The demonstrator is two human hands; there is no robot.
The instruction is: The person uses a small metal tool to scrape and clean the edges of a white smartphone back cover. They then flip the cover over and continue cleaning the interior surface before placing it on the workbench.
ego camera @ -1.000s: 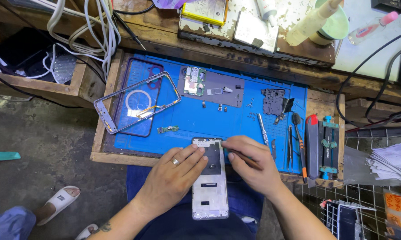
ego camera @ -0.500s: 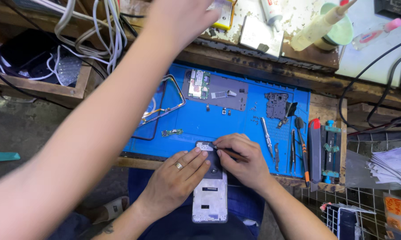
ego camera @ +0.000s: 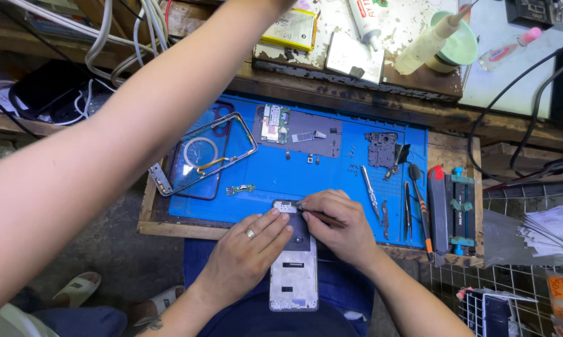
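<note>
Blue mat [ego camera: 331, 181] beneath phone frame [ego camera: 294, 274]; left hand [ego camera: 247, 253] flat, right hand [ego camera: 337, 224] pinching tool [ego camera: 324, 218]

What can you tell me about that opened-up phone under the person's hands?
The opened, backless grey-and-white phone body is a flat rectangle with bare inner frame and small cut-outs showing. It lies lengthwise, its top end on the blue work mat, its lower end hanging over the person's lap. The left hand, wearing a ring, steadies it; the right hand works a thin tool at its top.
</note>
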